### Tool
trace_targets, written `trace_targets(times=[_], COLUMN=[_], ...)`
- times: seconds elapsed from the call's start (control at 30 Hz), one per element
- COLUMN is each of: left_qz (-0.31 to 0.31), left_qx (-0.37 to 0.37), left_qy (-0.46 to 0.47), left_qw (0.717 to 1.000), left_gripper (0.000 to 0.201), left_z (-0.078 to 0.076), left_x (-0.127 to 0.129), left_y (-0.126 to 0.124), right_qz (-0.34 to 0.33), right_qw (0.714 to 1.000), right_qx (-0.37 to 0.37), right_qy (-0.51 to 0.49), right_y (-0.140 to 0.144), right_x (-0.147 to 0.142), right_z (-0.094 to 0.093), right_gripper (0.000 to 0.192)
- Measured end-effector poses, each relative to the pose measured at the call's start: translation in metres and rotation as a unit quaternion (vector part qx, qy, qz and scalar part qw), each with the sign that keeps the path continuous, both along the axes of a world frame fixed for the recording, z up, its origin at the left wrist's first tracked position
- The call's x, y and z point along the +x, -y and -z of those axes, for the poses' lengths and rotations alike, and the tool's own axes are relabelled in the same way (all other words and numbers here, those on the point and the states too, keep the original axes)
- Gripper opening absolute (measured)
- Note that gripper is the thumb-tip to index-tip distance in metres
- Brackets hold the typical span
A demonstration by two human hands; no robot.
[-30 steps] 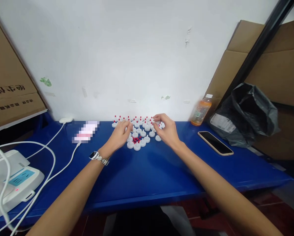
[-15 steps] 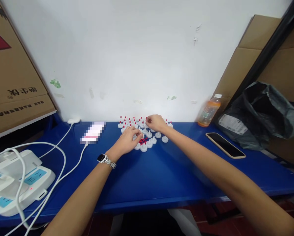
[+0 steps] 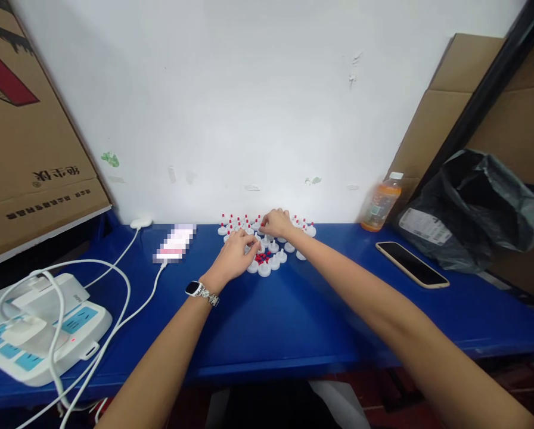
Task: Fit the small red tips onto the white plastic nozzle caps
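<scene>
Blue table [image 3: 294,322]: hands among white caps [image 3: 267,262].

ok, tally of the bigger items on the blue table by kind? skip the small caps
Phones: 2, a dark one at right and one on a cable at left.
Drink bottles: 1, orange.
Power strips: 1, white.
Black bags: 1.
Total: 5.
The left hand and right hand rest among the caps, too many and too small to count.

Caps [image 3: 267,247] lie mid-table by the wall; power strip [image 3: 39,330] left; phone [image 3: 412,264] right.
</scene>
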State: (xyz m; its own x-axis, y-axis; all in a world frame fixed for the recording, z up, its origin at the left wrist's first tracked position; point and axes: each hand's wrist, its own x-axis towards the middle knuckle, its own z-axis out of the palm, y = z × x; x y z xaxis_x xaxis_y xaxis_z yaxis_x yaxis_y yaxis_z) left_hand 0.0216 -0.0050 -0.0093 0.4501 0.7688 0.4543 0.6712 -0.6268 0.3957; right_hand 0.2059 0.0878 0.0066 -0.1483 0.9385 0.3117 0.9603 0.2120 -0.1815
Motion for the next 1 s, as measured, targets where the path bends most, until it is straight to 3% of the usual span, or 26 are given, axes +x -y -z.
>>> trace_targets(times=[0.13, 0.23, 0.33, 0.47, 0.73, 0.8, 0.9, 1.0], left_qz=[0.006, 0.011, 0.027, 0.027, 0.027, 0.005, -0.030, 0.015], left_qx=[-0.001, 0.011, 0.022, 0.023, 0.117, 0.110, 0.080, 0.050], left_qy=[0.001, 0.028, 0.050, 0.027, -0.064, -0.015, 0.057, 0.018], left_qw=[1.000, 0.999, 0.998, 0.999, 0.991, 0.994, 0.995, 0.998], left_gripper=[0.031, 0.029, 0.027, 0.029, 0.029, 0.031, 0.034, 0.031], left_z=[-0.003, -0.007, -0.010, -0.011, -0.012, -0.013, -0.014, -0.008], left_x=[0.002, 0.004, 0.008, 0.015, 0.020, 0.019, 0.017, 0.013], left_y=[0.004, 0.005, 0.008, 0.017, 0.025, 0.024, 0.019, 0.014], right_qz=[0.002, -0.079, -0.152, -0.167, -0.212, -0.225, -0.188, -0.153], right_qw=[0.998, 0.974, 0.945, 0.934, 0.916, 0.914, 0.920, 0.923], right_qx=[0.045, 0.109, 0.077, 0.089, 0.098, 0.132, 0.181, 0.180], right_qy=[-0.048, -0.181, -0.279, -0.302, -0.325, -0.309, -0.292, -0.304], right_y=[0.014, 0.047, 0.086, 0.116, 0.129, 0.128, 0.122, 0.116], right_x=[-0.001, 0.010, 0.018, 0.016, 0.005, 0.011, 0.025, 0.034], right_z=[-0.004, -0.005, 0.001, 0.013, 0.011, 0.007, 0.005, 0.008], right_gripper=[0.020, 0.018, 0.016, 0.013, 0.013, 0.010, 0.006, 0.008])
